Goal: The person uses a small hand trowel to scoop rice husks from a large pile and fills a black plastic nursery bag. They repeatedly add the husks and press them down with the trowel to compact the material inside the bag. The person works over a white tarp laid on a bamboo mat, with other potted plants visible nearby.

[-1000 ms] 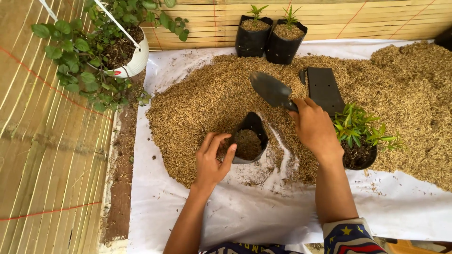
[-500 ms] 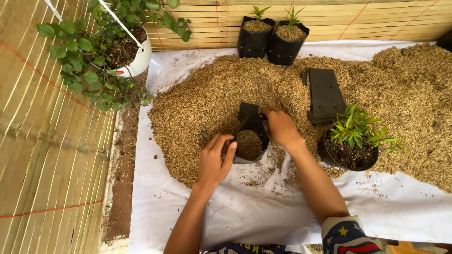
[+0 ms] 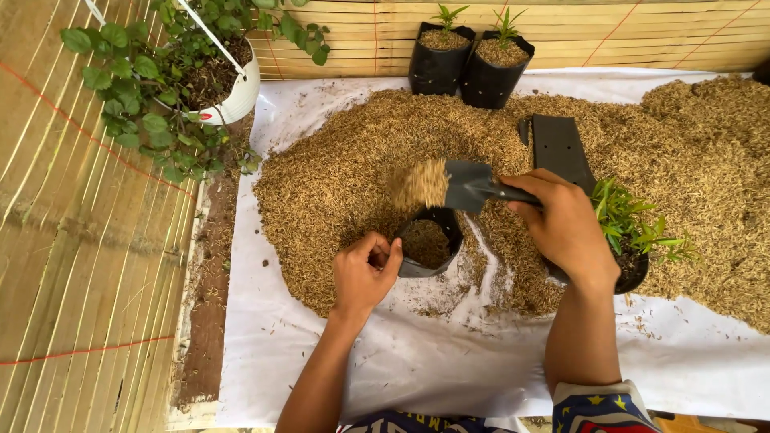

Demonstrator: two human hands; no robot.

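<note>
Head view. The right hand [image 3: 565, 228] is closed around the handle of a dark trowel [image 3: 469, 186], whose blade carries a heap of rice husk [image 3: 419, 184] tipped just above the mouth of a small black grow bag [image 3: 429, 244]. The left hand [image 3: 365, 273] grips the near-left rim of that bag, fingers curled over its edge; the bag stands upright near the middle of a white sheet [image 3: 449, 361], partly filled with husk. A broad husk pile [image 3: 337, 176] covers the far half of the sheet. Just right of the right hand stands a black pot with a green seedling [image 3: 634, 228]. A flat empty black bag [image 3: 561, 148] lies on the pile beyond the trowel. Two filled bags with seedlings [image 3: 469, 60] stand at the far edge; a white pot of leafy plants [image 3: 200, 72] sits off the far-left corner on bamboo flooring [image 3: 80, 281].
</note>
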